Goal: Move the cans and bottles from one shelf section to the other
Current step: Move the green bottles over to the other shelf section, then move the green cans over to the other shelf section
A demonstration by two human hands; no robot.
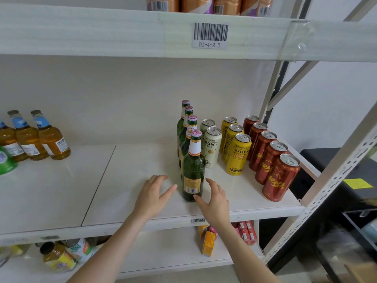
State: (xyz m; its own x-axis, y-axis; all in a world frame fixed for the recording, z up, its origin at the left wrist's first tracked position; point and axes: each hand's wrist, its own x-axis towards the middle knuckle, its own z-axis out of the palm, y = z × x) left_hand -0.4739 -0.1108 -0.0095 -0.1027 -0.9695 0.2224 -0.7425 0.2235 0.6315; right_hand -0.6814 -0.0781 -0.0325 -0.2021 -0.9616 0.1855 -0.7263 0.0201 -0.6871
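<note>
While the left hand point(153, 193) and the right hand point(214, 199) flank the front green bottle point(193, 170) at lower centre of the frame, neither grip is closed on it. The fingers of both are spread and relaxed, the left thumb just short of the glass and the right thumb seemingly touching the bottle's base. That bottle stands upright on the middle shelf point(132, 201), with three more green bottles point(186, 127) in a row behind it. Just to the right stand two pale cans point(212, 148), then three yellow cans point(237, 154), then five red cans point(271, 160), each kind in its own row. Well apart, at the left edge of the frame, amber bottles point(40, 135) with blue neck labels stand on the same shelf. A barcode label point(210, 35) reading D1-4-2-2 sits on the upper shelf edge at upper centre.
</note>
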